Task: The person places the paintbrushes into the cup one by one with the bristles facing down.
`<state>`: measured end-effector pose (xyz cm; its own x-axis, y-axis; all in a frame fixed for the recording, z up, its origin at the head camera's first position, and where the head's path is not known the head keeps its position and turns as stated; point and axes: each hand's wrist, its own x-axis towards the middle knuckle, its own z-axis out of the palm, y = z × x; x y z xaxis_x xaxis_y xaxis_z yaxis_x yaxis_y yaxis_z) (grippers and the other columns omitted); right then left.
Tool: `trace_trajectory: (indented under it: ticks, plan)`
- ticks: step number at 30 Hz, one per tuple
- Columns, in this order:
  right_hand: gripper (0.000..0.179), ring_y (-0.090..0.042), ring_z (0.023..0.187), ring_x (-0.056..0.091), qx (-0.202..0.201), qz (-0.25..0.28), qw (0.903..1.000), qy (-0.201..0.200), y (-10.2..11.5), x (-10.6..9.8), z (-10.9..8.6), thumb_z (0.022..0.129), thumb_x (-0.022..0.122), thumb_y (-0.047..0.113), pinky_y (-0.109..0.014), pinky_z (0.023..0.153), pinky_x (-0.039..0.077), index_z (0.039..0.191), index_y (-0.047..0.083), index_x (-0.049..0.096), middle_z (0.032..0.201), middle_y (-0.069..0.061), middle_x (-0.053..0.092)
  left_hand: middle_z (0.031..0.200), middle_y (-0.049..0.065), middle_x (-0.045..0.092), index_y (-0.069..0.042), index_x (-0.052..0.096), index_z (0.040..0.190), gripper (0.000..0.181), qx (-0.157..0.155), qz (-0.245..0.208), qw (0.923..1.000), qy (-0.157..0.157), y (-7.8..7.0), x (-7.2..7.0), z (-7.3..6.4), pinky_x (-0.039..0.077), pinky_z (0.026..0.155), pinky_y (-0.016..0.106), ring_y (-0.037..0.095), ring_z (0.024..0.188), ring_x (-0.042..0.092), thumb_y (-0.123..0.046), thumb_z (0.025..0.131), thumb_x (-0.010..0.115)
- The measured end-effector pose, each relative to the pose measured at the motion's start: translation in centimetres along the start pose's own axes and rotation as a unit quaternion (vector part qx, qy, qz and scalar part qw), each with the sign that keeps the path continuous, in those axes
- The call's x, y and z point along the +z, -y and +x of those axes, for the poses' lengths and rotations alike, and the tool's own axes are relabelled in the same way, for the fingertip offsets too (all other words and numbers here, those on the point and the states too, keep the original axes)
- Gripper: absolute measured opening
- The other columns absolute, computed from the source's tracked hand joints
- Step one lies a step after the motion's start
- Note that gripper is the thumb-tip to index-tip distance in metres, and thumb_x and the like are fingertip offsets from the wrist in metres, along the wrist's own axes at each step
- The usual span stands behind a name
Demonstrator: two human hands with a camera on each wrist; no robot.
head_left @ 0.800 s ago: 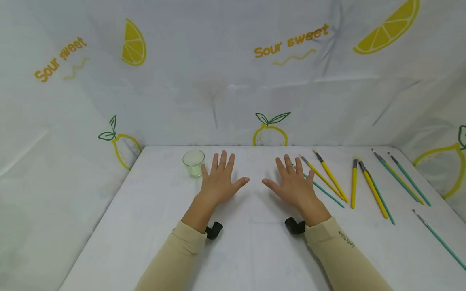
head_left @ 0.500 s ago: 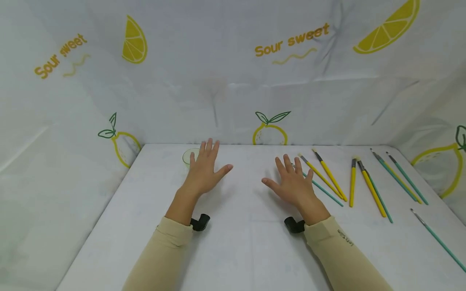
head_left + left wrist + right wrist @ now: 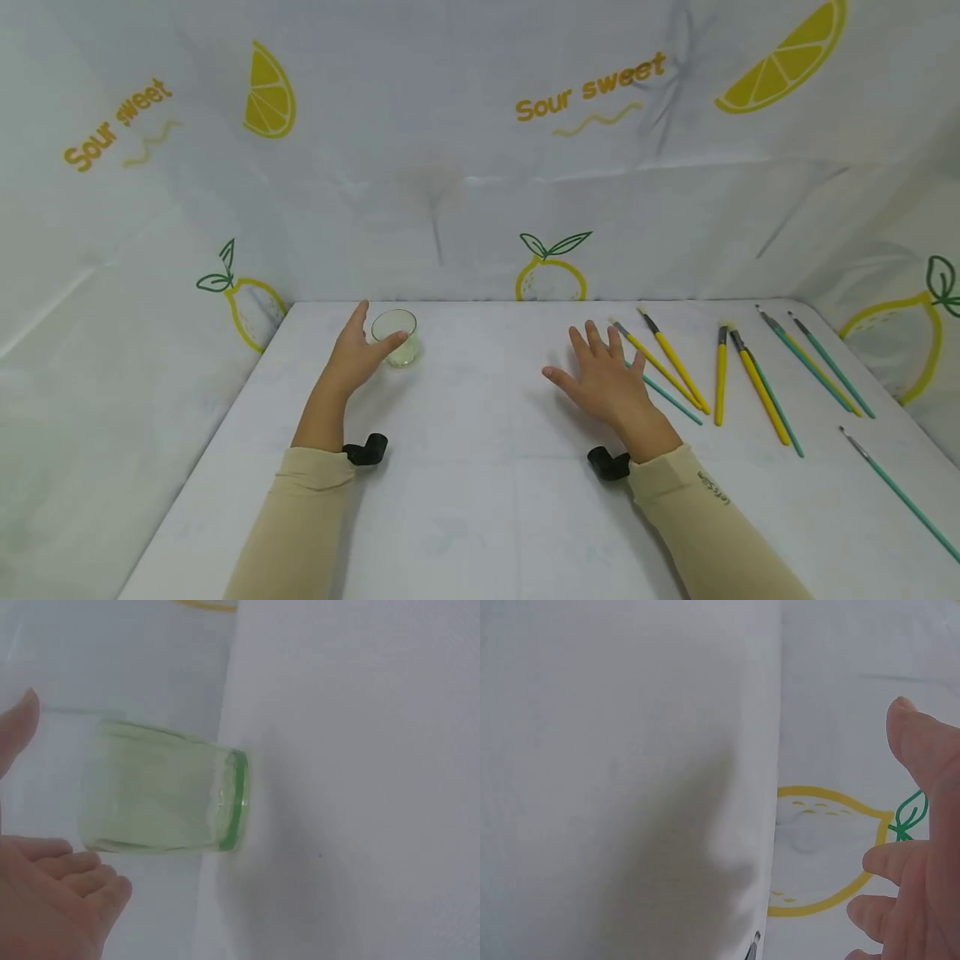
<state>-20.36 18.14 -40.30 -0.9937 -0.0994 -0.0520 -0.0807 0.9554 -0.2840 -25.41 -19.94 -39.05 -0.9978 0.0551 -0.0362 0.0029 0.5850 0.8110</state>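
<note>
A pale green clear glass [image 3: 405, 356] stands upright near the back left of the white table. My left hand [image 3: 354, 354] is at its left side, with the thumb spread away from the fingers and overlapping the glass in the head view. In the left wrist view, the glass [image 3: 157, 787] lies between the thumb and the fingers, and a gap shows on the thumb side. My right hand [image 3: 603, 381] hovers palm down with spread fingers and holds nothing. Just right of it lie several paintbrushes, the closest a thin green-handled paintbrush [image 3: 667, 396] partly hidden by the hand.
Yellow-handled paintbrushes [image 3: 678, 367] and green-handled ones [image 3: 832, 367] lie spread over the right side of the table [image 3: 465, 517]. One green paintbrush [image 3: 900, 496] lies alone near the right edge. A lemon-printed white cloth [image 3: 450, 108] hangs behind.
My left hand has moved left, from right of the glass and across it to its left side, and has turned so the thumb points toward the glass. My right hand has barely moved.
</note>
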Motion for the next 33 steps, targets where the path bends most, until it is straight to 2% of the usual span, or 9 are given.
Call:
trace_trajectory:
  ticks: [3,8,14,21,29,33]
  plan:
    - [0.099,-0.047,0.149,-0.006,0.005,0.009,0.9999,0.004,-0.6,-0.5,0.1,0.089,0.031,0.080,-0.080,0.109,-0.003,0.159,0.013,0.012,0.165,-0.017,0.003,0.165,0.011,0.009,-0.013,0.003,0.159,0.105,-0.002,-0.038,0.9991,0.018,0.9,0.0,0.2,0.026,0.120,0.055,0.038,0.149,0.018,-0.051,0.087,0.070]
    - [0.098,-0.049,0.148,-0.004,0.014,0.009,0.9998,0.009,-1.5,-1.1,-0.1,0.090,0.030,0.079,-0.079,0.109,-0.002,0.159,0.011,0.013,0.165,-0.019,0.004,0.165,0.008,0.016,-0.008,0.012,0.158,0.094,0.010,-0.095,0.9951,0.026,1.7,0.2,0.2,0.027,0.122,0.041,0.026,0.151,0.018,-0.028,0.090,0.073]
    - [0.097,-0.051,0.147,-0.002,0.021,0.012,0.9997,0.003,-2.7,-1.5,-0.2,0.090,0.029,0.079,-0.079,0.110,0.001,0.158,0.010,0.017,0.164,-0.020,0.007,0.163,0.006,0.023,-0.008,0.016,0.157,0.089,0.016,-0.134,0.9907,0.020,2.0,0.2,0.2,0.028,0.122,0.037,0.022,0.151,0.019,-0.023,0.090,0.073]
    - [0.101,-0.054,0.145,-0.002,0.041,0.018,0.9987,0.025,-4.3,-2.0,-0.5,0.089,0.027,0.080,-0.081,0.107,0.000,0.156,0.005,0.021,0.162,-0.025,0.008,0.160,0.007,0.030,-0.008,0.022,0.156,0.086,0.023,-0.149,0.9880,0.031,2.1,0.5,0.4,0.026,0.123,0.038,0.022,0.149,0.024,-0.023,0.089,0.074]
    - [0.096,-0.057,0.143,-0.001,0.062,0.024,0.9971,0.038,-6.4,-2.6,-0.9,0.091,0.041,0.073,-0.081,0.107,0.004,0.153,0.000,0.028,0.158,-0.032,0.015,0.157,0.008,0.036,-0.006,0.027,0.154,0.085,0.042,-0.153,0.9851,0.067,1.2,1.7,0.2,0.031,0.121,0.039,0.024,0.148,0.028,-0.020,0.086,0.077]
    - [0.088,-0.057,0.142,0.003,0.067,0.011,0.9969,0.039,-7.0,-2.6,-1.1,0.094,0.047,0.063,-0.081,0.106,0.011,0.149,-0.004,0.034,0.156,-0.033,0.018,0.155,0.008,0.039,-0.007,0.031,0.152,0.082,0.051,-0.149,0.9837,0.088,0.8,2.4,0.1,0.034,0.119,0.039,0.026,0.148,0.029,-0.019,0.086,0.077]
